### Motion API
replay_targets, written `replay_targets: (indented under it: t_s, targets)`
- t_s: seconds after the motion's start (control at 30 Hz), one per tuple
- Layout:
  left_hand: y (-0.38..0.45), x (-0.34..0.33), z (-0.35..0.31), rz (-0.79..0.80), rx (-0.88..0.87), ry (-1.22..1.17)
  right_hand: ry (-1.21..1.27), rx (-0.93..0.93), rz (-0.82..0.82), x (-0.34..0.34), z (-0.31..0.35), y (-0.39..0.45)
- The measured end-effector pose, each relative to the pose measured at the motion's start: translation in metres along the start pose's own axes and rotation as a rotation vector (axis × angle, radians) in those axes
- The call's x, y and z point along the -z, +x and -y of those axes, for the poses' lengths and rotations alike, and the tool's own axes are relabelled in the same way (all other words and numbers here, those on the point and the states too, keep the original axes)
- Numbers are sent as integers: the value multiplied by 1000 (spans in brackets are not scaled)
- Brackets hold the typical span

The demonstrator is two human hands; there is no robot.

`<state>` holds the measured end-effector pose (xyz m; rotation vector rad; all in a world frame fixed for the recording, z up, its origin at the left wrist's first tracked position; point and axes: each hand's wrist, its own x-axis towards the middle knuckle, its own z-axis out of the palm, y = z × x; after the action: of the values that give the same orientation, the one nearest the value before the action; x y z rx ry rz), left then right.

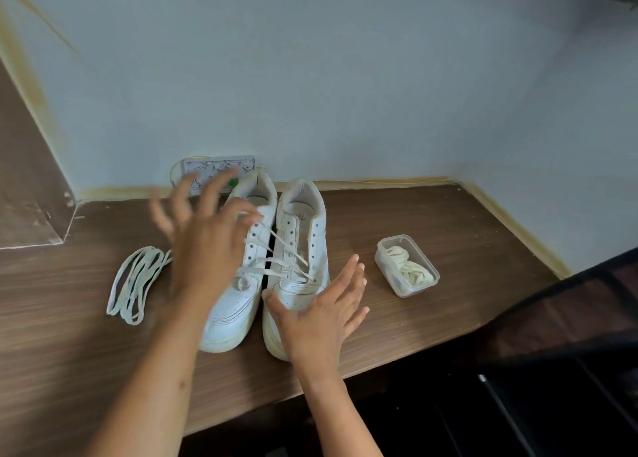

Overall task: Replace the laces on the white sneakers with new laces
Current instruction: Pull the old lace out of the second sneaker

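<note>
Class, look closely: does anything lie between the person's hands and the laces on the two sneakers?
Nothing visible does. The left hand hovers over the left sneaker; the right hand is at the right sneaker, whose laces lie exposed.

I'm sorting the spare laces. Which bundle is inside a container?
The cream laces in the clear plastic tub, right of the sneakers. The white laces lie loose on the table, left.

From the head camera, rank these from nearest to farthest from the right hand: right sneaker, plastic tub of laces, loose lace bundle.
From the right hand:
1. Right sneaker, under its thumb.
2. Plastic tub of laces, to its right.
3. Loose lace bundle, far left, past both sneakers.
</note>
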<state>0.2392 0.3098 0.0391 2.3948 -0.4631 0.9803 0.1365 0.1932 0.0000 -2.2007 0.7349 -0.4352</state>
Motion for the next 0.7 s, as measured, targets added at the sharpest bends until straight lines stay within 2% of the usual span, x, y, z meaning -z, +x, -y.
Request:
replay_targets:
  t_s: [0.07, 0.13, 0.2, 0.33, 0.4, 0.57, 0.63, 0.7]
  targets:
    - [1, 5, 16, -20, 119, 12, 1, 0, 1, 0, 0, 1]
    - [-3, 3, 20, 22, 144, 15, 6, 1, -3, -1, 0, 1]
    - [-4, 0, 14, 65, 71, -38, 7, -1, -2, 0, 0, 1]
    - [-5, -6, -6, 231, -185, -108, 8, 5, -7, 0, 1, 0]
    - [-9, -11, -13, 284, -200, -97, 12, 3, -6, -1, 1, 1]
    - [-11, -14, -15, 238, -151, -85, -2, 0, -10, -1, 1, 1]
    - [-9, -12, -16, 169, -138, -68, -3, -3, -10, -1, 1, 0]
    - [-3, -4, -7, 47, -36, -86, -7, -4, 0, 0, 1, 0]
